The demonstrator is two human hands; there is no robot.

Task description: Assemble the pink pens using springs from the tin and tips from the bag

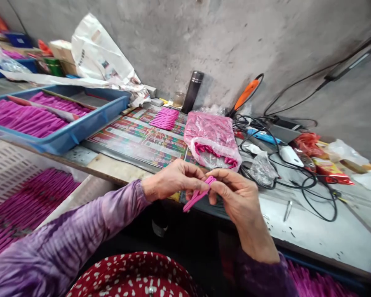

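Observation:
Just past the table's front edge, both hands meet on a slim pink plastic piece (198,195). My left hand (176,180) pinches it from the left between thumb and fingers. At its upper end, the thumb and fingertips of my right hand (235,194) grip it too. The piece slants, its lower end pointing down and left; its exact kind is not clear. Behind the hands lies a clear plastic bag (212,128) full of pink pieces, its mouth facing me. Farther back, a neat row of pink pieces (165,118) rests on the patterned mat (136,142).
At left stands a blue tray (60,142) of pink pieces, above a white crate (77,202) holding more. A black flask (193,91) stands by the wall. Right of the bag are tangled black cables (307,181), an orange-handled tool (246,94) and wrappers (334,171).

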